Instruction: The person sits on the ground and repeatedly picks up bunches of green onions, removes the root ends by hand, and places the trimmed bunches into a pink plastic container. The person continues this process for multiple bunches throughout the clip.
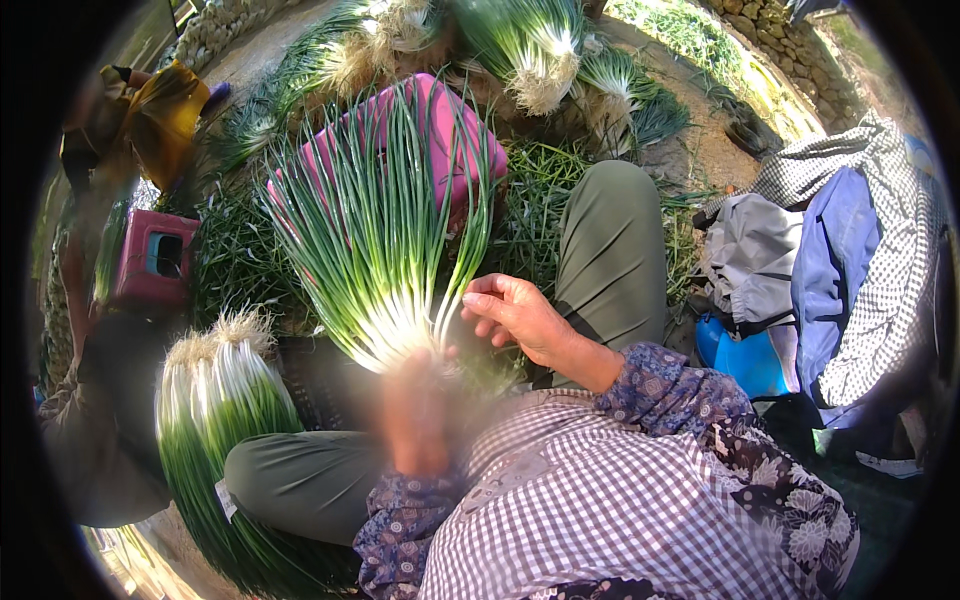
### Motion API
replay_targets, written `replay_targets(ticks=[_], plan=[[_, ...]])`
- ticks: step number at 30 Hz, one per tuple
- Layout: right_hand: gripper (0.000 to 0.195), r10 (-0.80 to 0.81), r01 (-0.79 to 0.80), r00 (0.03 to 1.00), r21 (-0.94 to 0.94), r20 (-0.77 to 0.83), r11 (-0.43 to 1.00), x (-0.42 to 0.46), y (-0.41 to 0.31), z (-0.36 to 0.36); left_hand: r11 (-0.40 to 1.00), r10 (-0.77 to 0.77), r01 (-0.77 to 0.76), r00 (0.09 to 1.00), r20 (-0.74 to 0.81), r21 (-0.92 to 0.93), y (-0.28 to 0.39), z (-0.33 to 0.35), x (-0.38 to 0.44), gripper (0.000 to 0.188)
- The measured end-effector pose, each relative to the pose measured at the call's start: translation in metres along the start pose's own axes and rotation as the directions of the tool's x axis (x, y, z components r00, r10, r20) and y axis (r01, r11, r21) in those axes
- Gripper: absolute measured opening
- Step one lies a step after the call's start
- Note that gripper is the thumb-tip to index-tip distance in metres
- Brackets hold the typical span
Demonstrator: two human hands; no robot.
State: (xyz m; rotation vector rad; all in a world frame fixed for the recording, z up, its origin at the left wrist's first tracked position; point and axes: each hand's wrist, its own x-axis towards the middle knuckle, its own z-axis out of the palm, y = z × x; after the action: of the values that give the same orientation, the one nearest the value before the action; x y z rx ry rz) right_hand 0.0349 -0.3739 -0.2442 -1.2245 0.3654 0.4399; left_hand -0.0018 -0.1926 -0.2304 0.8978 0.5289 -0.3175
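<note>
A fanned bunch of green onions is held near its white root ends by my left hand, which a blur partly hides. The green tops point away from me, over an upturned pink plastic stool or tub. My right hand is at the bunch's right edge, thumb and forefinger close to an outer white stalk; whether they pinch it is unclear. Beside my left knee lies a bundle of green onions with its pale roots pointing away from me.
More rooted green onions lie beyond the pink plastic. Loose green leaves cover the ground. At the left are a pink stool and parts of other people. Clothes and a blue plastic item sit at the right.
</note>
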Motion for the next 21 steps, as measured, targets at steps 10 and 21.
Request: replay_targets(ticks=[10,21], plan=[[0.01,0.057,-0.046,0.997,0.203,-0.048,0.978,0.037,0.001,0.023,0.997,0.01,-0.005,0.997,0.072,-0.078,-0.005,-0.01,0.006,0.05],[0.018,-0.003,0.008,0.999,0.115,-0.049,0.993,0.041,0.015,0.017,1.0,0.009,-0.009,1.0,-0.019,0.011,-0.002,-0.004,-0.002,0.043]])
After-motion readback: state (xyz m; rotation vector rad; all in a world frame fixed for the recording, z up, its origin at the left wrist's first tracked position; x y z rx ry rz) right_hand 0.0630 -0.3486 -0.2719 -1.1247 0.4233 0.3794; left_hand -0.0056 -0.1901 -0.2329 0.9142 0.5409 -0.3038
